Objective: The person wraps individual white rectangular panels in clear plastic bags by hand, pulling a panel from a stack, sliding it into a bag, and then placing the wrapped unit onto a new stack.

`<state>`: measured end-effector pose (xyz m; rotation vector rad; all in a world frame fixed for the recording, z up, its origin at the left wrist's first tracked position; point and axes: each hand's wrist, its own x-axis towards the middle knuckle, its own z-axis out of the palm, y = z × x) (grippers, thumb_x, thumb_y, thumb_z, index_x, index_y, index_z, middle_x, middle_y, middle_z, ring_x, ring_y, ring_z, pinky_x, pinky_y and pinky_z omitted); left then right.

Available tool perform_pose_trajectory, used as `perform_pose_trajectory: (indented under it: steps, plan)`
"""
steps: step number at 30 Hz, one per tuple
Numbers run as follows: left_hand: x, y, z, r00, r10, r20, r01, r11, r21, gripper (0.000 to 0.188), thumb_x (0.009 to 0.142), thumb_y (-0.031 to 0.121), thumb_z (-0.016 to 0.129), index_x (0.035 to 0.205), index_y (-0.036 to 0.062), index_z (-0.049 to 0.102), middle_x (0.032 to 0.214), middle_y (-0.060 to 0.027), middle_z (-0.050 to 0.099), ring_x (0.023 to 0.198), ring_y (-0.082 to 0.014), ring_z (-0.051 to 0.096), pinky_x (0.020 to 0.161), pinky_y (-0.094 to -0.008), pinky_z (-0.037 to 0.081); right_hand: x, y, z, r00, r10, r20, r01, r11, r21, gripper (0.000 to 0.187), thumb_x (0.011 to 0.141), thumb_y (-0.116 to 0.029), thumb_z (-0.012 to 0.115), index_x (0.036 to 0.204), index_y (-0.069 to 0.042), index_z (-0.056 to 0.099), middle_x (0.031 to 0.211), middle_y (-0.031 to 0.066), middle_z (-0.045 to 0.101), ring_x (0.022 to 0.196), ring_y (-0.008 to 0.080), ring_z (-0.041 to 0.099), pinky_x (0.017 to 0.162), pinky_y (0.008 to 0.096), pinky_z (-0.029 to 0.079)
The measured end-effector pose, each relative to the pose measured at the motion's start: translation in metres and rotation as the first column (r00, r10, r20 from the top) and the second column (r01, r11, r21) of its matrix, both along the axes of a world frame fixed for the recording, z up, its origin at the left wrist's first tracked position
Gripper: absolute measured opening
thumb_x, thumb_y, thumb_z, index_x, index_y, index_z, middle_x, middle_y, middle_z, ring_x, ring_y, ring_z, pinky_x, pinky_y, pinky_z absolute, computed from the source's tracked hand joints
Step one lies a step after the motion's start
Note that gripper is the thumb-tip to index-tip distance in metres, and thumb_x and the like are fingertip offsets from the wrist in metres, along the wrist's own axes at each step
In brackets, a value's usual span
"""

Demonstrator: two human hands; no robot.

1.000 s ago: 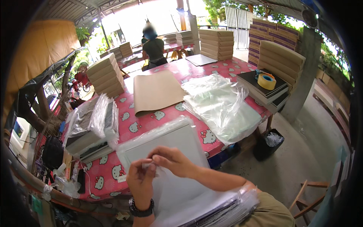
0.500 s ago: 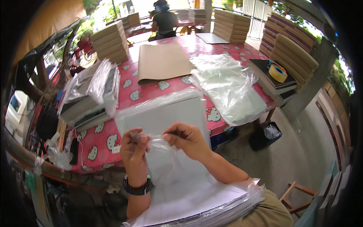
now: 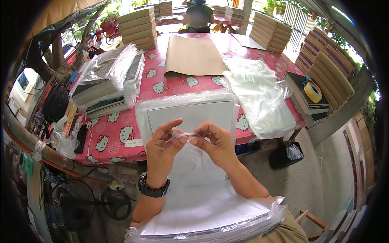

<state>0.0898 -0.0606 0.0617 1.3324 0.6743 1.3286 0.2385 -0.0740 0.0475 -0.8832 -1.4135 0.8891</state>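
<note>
A clear plastic bag point(image 3: 187, 135) is pinched at its edge between my two hands, which almost touch at the thumbs. My left hand point(image 3: 165, 139), with a dark watch and beads on its wrist, closes thumb and fingers on it. From the other side my right hand point(image 3: 214, 142) pinches the same film. Beneath them, white sheets in clear plastic point(image 3: 206, 210) rest across my lap. They reach up to a plastic-wrapped pale grey board point(image 3: 192, 117) at the table's near edge. How far the held bag extends is hard to see against the white.
A pink patterned table point(image 3: 152, 87) carries brown paper point(image 3: 192, 56), loose clear bags point(image 3: 259, 93) on the right and wrapped boards point(image 3: 107, 81) on the left. A tape roll point(image 3: 312, 92) tops a dark stack. A black bin point(image 3: 286, 156) stands on the floor; a person point(image 3: 197, 18) sits beyond.
My hands have come closer together, their thumbs now nearly meeting on the film. The whole view has shifted, so the table appears further right and higher.
</note>
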Motion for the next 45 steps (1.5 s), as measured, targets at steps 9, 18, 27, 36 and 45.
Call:
perform_pose_trajectory:
  steps: [9, 18, 27, 36, 45]
  plan:
    - [-0.005, 0.0, -0.01, 0.993, 0.009, -0.121, -0.01, 1.0, -0.003, 0.01, 0.08, 0.011, 0.06, 0.082, 0.0013, 0.057, 0.067, 0.0034, 0.044, 0.064, -0.0027, 0.038, 0.055, -0.0175, 0.031, -0.004, -0.004, -0.001, 0.973, -0.133, 0.189, 0.098, 0.978, 0.184, 0.011, 0.079, -0.009, 0.059, 0.074, 0.0, 0.055, 0.061, 0.0048, 0.051, 0.055, 0.0069, 0.045, 0.05, 0.0211, 0.037]
    - [-0.002, -0.002, -0.022, 0.99, -0.139, 0.03, 0.139, 0.99, -0.004, 0.027, 0.085, 0.02, 0.053, 0.063, 0.0046, 0.048, 0.066, 0.003, 0.042, 0.063, -0.0038, 0.035, 0.056, -0.0186, 0.027, -0.014, -0.009, -0.006, 0.941, -0.263, 0.212, 0.221, 0.954, 0.202, 0.008, 0.082, -0.007, 0.054, 0.076, -0.001, 0.054, 0.055, 0.0049, 0.05, 0.049, 0.0087, 0.046, 0.044, 0.0231, 0.037]
    - [-0.022, 0.003, -0.023, 0.572, -0.527, 0.629, 0.712, 0.7, -0.061, 0.029, 0.078, 0.027, 0.059, 0.085, 0.0013, 0.048, 0.064, -0.001, 0.047, 0.057, -0.0101, 0.047, 0.051, -0.0249, 0.039, 0.005, -0.001, -0.001, 0.747, 0.05, -0.663, -0.254, 0.943, -0.216, 0.014, 0.088, -0.019, 0.047, 0.086, -0.007, 0.052, 0.07, 0.0057, 0.054, 0.059, 0.0178, 0.05, 0.057, 0.0305, 0.041]
    - [-0.054, 0.012, -0.008, 0.853, 0.466, -0.235, -0.272, 0.781, 0.562, 0.058, 0.073, 0.035, 0.065, 0.116, 0.0024, 0.043, 0.096, -0.0051, 0.055, 0.085, -0.0163, 0.054, 0.078, -0.0251, 0.039, 0.029, -0.013, 0.041, 0.933, 0.314, -0.176, -0.336, 0.935, -0.115, 0.016, 0.087, -0.021, 0.047, 0.087, -0.005, 0.049, 0.064, 0.0039, 0.056, 0.043, 0.0079, 0.046, 0.038, 0.0208, 0.036]
    - [-0.083, -0.004, -0.035, 0.624, -0.628, 0.466, 0.694, 0.719, 0.039, 0.037, 0.084, 0.031, 0.049, 0.107, 0.0025, 0.049, 0.094, -0.0091, 0.056, 0.085, -0.0193, 0.053, 0.068, -0.0275, 0.043, 0.04, -0.013, 0.038, 0.149, 0.93, 0.337, -0.863, 0.288, -0.414, 0.011, 0.08, -0.01, 0.057, 0.077, 0.0, 0.061, 0.072, 0.0059, 0.062, 0.062, 0.0162, 0.058, 0.056, 0.0257, 0.046]
